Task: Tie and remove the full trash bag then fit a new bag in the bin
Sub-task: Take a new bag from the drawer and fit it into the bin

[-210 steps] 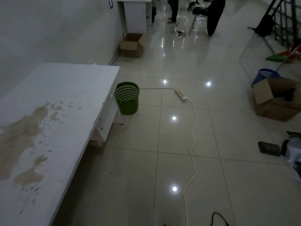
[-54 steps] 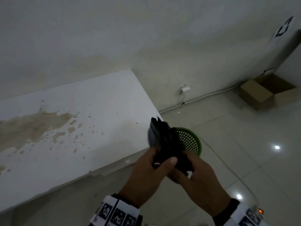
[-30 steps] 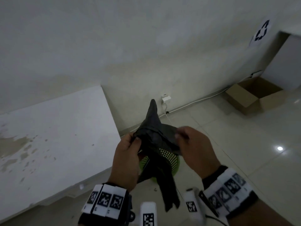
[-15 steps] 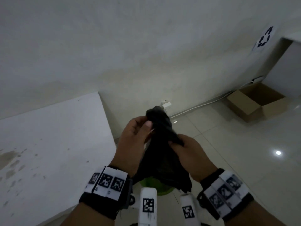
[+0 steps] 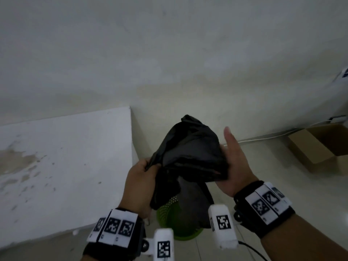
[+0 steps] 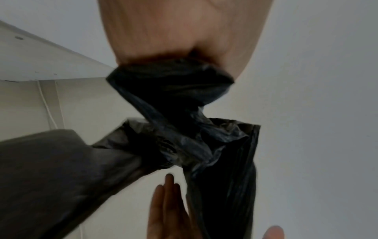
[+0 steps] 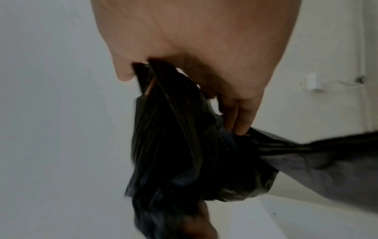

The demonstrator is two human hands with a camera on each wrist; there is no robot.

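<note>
While the left hand (image 5: 140,178) pinches the black bag (image 5: 190,151) above the green bin (image 5: 166,213), the right hand (image 5: 234,166) fingers (image 6: 163,203) lie straight together — unclamped; film may slip, falling bunched.

The bag (image 5: 190,153) is thin, crinkled plastic film with a faint sheen; the bin (image 5: 167,213) is perforated plastic, the desk (image 5: 66,147) matt and stained, the box (image 5: 310,153) cardboard.

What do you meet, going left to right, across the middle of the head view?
The white table → left hand → black bag → right hand → cardboard box.
</note>
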